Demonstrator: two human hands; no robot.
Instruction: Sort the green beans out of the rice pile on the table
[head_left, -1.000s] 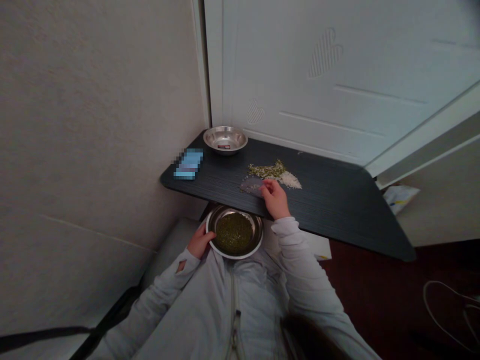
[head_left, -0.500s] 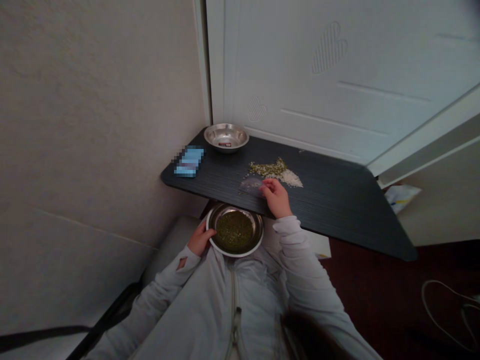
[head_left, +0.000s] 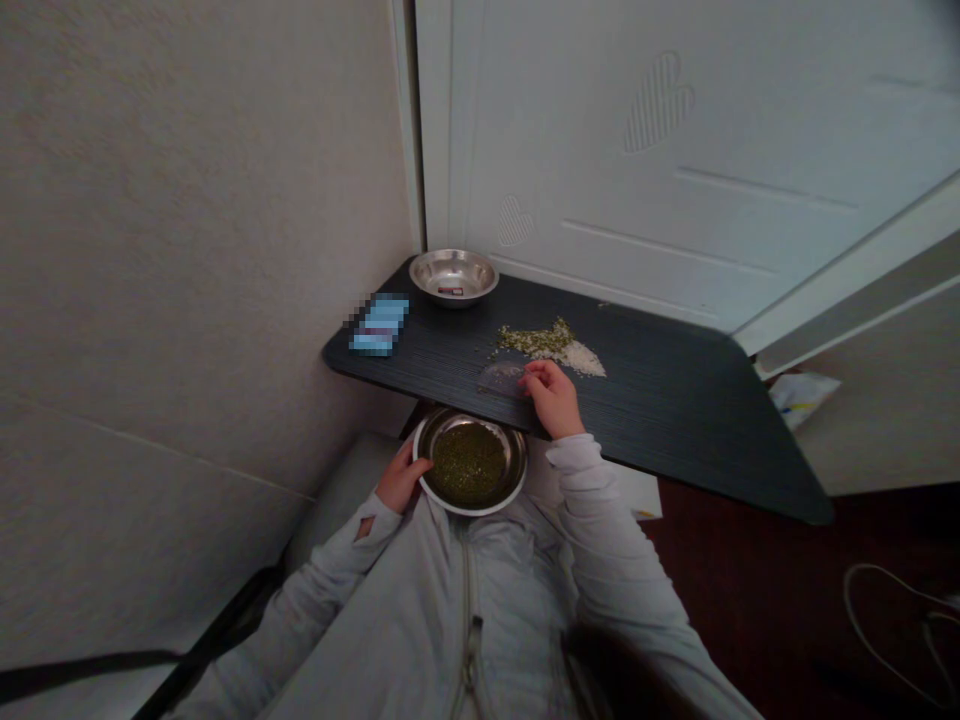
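Observation:
My left hand grips the left rim of a steel bowl, thumb over the edge. Green beans, probably mung beans, fill its bottom; the bowl rests at my lap, below the table's front edge. Over the tabletop my right hand pinches a clear plastic piece, curved at its outer edge and lying flat or nearly flat near the table's front. A few pale grains show on or through it. Just beyond are a pile of green beans mixed with white grains and white rice-like grains.
On the dark tabletop, a second steel bowl stands at the back left, beside a blurred phone-like object. A white door borders the back and a wall the left. A white cable lies on the floor at right.
Almost nothing differs. The clear plastic piece and my right fingers have shifted very slightly; my left hand stays on the bowl.

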